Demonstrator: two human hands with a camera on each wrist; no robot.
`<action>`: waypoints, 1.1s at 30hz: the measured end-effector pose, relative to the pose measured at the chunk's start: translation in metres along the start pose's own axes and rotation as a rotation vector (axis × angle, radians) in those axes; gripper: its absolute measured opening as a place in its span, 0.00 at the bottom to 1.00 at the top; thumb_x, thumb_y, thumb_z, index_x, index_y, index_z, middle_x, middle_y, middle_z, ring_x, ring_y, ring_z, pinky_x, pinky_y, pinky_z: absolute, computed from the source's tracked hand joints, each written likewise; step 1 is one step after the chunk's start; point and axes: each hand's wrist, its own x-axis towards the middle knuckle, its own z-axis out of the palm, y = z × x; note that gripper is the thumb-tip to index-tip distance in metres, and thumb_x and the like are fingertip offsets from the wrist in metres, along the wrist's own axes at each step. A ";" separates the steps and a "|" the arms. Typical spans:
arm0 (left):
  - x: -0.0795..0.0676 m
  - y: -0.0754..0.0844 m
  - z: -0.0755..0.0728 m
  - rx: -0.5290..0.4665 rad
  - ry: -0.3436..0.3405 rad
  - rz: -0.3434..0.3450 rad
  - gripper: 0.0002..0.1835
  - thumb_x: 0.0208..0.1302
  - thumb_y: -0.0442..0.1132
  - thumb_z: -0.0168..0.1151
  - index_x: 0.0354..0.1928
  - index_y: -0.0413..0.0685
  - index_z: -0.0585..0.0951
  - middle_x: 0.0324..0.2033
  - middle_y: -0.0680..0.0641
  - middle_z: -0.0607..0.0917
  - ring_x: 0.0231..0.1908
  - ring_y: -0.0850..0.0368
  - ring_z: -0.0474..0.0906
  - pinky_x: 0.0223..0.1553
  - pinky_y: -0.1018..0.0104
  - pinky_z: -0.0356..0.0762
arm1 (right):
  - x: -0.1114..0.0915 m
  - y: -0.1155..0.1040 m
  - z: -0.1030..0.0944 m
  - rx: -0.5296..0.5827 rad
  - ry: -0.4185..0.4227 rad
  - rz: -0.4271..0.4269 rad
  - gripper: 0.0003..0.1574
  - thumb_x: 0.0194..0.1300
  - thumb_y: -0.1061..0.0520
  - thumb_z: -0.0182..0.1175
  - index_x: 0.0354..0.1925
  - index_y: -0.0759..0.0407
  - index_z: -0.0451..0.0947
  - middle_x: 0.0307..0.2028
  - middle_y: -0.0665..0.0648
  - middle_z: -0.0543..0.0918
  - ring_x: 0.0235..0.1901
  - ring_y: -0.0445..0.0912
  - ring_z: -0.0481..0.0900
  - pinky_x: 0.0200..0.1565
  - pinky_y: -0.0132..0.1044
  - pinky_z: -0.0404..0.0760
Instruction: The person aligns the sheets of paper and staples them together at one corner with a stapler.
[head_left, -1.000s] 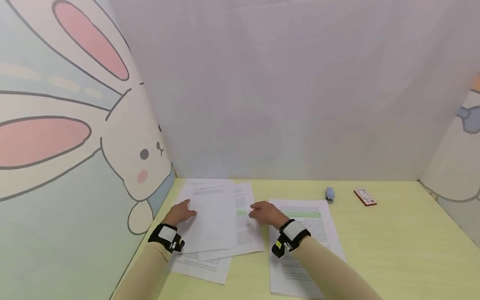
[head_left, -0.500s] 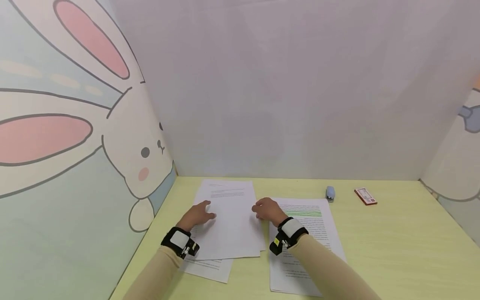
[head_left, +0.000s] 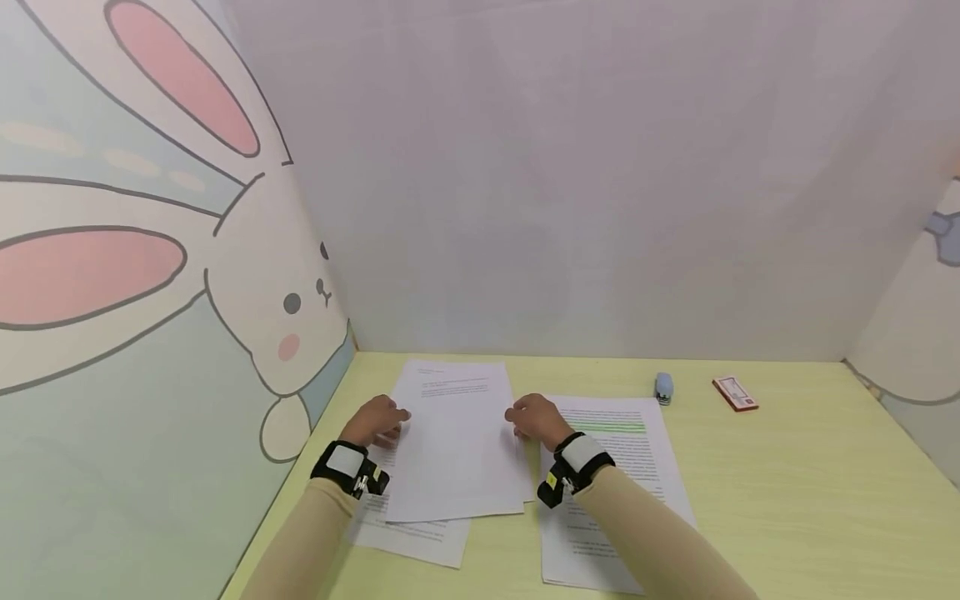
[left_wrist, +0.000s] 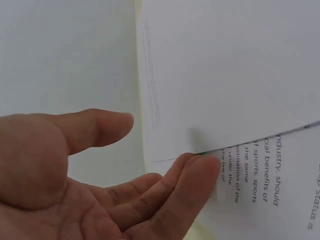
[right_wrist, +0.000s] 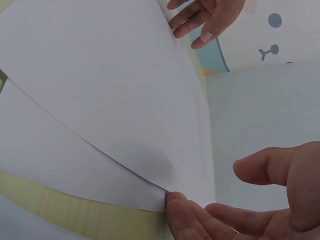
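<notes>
Between the hands: top sheet (head_left: 461, 454) lies farther right than a second ago | left hand (head_left: 375, 420): loose, thumb apart, now at sheet's left edge | right hand (head_left: 538, 420): loose, thumb apart, touching right edge

Bare bench (head_left: 810, 492) spreads to the right of the right sheets (head_left: 592, 521), with a stapler (head_left: 663, 388) and small box (head_left: 735, 393) near its back edge. Only a narrow strip separates left sheets (head_left: 459, 454) from right, and the right hand (head_left: 538, 419) spans it; a wall (head_left: 150, 483) bounds the left side.
</notes>
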 end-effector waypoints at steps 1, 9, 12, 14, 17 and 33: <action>0.001 0.000 0.000 -0.018 -0.006 -0.002 0.24 0.71 0.39 0.60 0.58 0.25 0.69 0.40 0.34 0.82 0.37 0.44 0.82 0.33 0.58 0.84 | 0.000 0.000 0.000 0.006 0.000 0.003 0.28 0.71 0.57 0.58 0.61 0.77 0.73 0.38 0.64 0.86 0.33 0.51 0.83 0.42 0.43 0.80; 0.000 -0.003 0.003 -0.143 -0.056 -0.032 0.17 0.74 0.36 0.56 0.53 0.26 0.77 0.39 0.37 0.83 0.35 0.50 0.81 0.35 0.62 0.83 | 0.004 0.004 0.002 0.039 0.007 0.008 0.26 0.69 0.60 0.58 0.59 0.78 0.74 0.32 0.63 0.85 0.30 0.50 0.83 0.36 0.40 0.79; 0.000 -0.003 0.004 -0.132 -0.076 0.005 0.17 0.74 0.36 0.56 0.52 0.26 0.78 0.39 0.38 0.84 0.35 0.50 0.82 0.36 0.62 0.83 | 0.008 0.005 0.004 0.061 0.008 0.014 0.18 0.68 0.62 0.59 0.51 0.75 0.81 0.31 0.61 0.85 0.29 0.48 0.82 0.33 0.39 0.80; 0.001 -0.004 0.005 -0.121 -0.092 0.037 0.17 0.74 0.36 0.57 0.52 0.25 0.78 0.39 0.37 0.84 0.36 0.50 0.83 0.37 0.61 0.83 | 0.010 0.005 0.005 0.071 -0.002 0.013 0.15 0.68 0.63 0.60 0.48 0.74 0.83 0.31 0.60 0.85 0.28 0.47 0.82 0.32 0.38 0.81; 0.004 -0.005 0.005 -0.125 -0.106 0.054 0.16 0.73 0.33 0.58 0.53 0.24 0.77 0.40 0.37 0.85 0.35 0.52 0.85 0.37 0.60 0.84 | 0.010 0.004 0.007 0.096 -0.022 0.008 0.14 0.67 0.65 0.61 0.48 0.74 0.83 0.30 0.59 0.85 0.28 0.47 0.83 0.31 0.38 0.82; 0.000 -0.004 0.005 -0.092 -0.067 0.069 0.32 0.73 0.32 0.59 0.70 0.21 0.61 0.59 0.27 0.76 0.43 0.47 0.85 0.41 0.56 0.84 | 0.011 0.002 0.012 0.073 -0.045 -0.035 0.11 0.68 0.63 0.63 0.30 0.66 0.86 0.20 0.57 0.82 0.20 0.45 0.77 0.24 0.34 0.75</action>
